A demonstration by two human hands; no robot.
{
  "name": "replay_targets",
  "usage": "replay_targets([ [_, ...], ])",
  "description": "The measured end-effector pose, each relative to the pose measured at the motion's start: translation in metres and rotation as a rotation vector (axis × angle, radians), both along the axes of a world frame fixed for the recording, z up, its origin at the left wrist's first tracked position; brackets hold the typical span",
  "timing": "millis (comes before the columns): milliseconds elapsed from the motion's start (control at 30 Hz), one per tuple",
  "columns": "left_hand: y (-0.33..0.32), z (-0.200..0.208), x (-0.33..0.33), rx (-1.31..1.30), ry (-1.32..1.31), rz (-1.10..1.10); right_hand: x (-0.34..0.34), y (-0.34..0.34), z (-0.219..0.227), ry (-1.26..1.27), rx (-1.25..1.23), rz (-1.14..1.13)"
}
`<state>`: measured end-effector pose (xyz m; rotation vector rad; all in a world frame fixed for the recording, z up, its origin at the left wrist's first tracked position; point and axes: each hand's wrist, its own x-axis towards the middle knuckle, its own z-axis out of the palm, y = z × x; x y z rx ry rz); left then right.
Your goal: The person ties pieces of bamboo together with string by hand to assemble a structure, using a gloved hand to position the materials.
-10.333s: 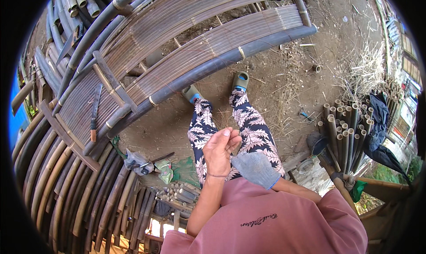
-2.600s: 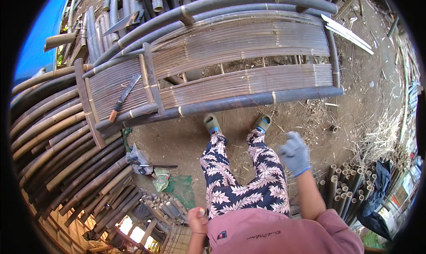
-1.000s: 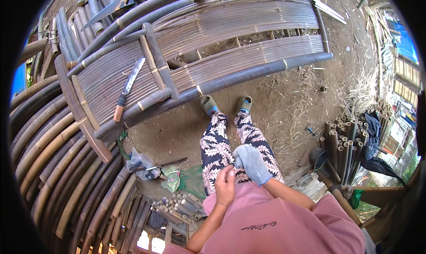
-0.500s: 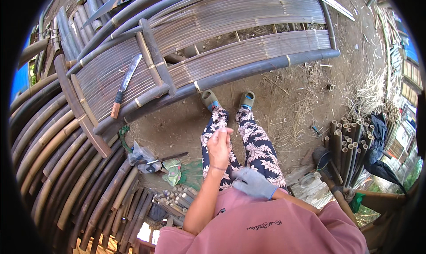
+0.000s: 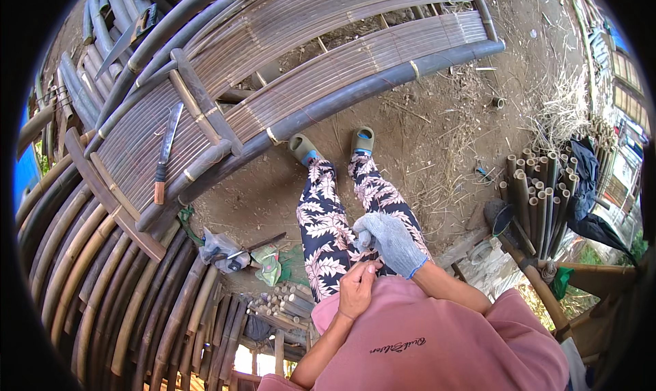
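My bare left hand (image 5: 356, 286) is held low in front of my pink shirt, its thumb and fingers pressed together. Whatever lies in that pinch, if anything, is too small to make out. Just above it, over my leaf-patterned trousers (image 5: 321, 234), is my right hand (image 5: 393, 244) in a grey knit glove, fingers curled in; their inner side is hidden. Beyond my feet stands a bamboo bench (image 5: 383, 81) with a slatted top and dark pole rails. A long-bladed knife (image 5: 168, 145) with a wooden handle rests on the slats at its left end.
Curved bamboo poles (image 5: 102, 275) are stacked along the left. A saw (image 5: 126, 41) lies at the far left, a plastic bag (image 5: 222, 246) near the bench's left end. On the right are upright bamboo lengths (image 5: 540, 193), black cloth (image 5: 583, 186) and a straw heap (image 5: 564, 111).
My left hand has drawn back toward my shirt. The gloved right hand has moved up and forward, above the left. The view has shifted, so the bench sits further left and higher.
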<state>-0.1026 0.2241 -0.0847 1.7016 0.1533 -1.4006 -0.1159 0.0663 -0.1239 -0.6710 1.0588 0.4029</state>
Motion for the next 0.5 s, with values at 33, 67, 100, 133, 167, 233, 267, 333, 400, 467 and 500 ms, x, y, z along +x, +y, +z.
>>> replay_targets([
  [33,0.0,0.002,-0.003,-0.01,0.006,0.002,-0.004,-0.002,0.001,-0.014,-0.026,0.04],
  [67,0.0,0.003,-0.006,-0.019,0.012,0.004,-0.008,-0.003,0.001,-0.028,-0.052,0.08],
  [100,0.001,0.005,-0.007,-0.029,0.014,0.007,-0.011,-0.004,0.002,-0.046,-0.078,0.121],
  [133,0.003,0.006,-0.01,-0.04,0.02,-0.011,-0.017,-0.002,-0.003,-0.068,-0.004,0.021],
  [167,0.007,0.006,-0.014,-0.051,0.025,-0.029,-0.02,-0.003,-0.003,-0.067,0.001,0.027],
  [233,0.009,0.009,-0.017,-0.057,0.046,-0.053,-0.019,-0.008,0.0,-0.065,0.013,0.041],
  [267,0.008,0.012,-0.018,-0.055,0.061,-0.06,-0.021,-0.008,-0.001,-0.055,0.034,0.008],
  [333,0.01,0.016,-0.021,-0.064,0.044,-0.087,-0.024,-0.007,-0.004,-0.037,0.07,-0.057],
  [400,0.015,0.015,-0.026,-0.083,-0.016,-0.131,-0.027,-0.009,-0.006,-0.034,0.071,-0.064],
  [467,0.018,0.018,-0.028,-0.063,-0.004,-0.119,-0.029,-0.01,-0.009,-0.045,0.053,-0.056],
  [500,0.02,0.019,-0.029,-0.053,0.002,-0.112,-0.03,-0.011,-0.01,-0.058,0.034,-0.043],
])
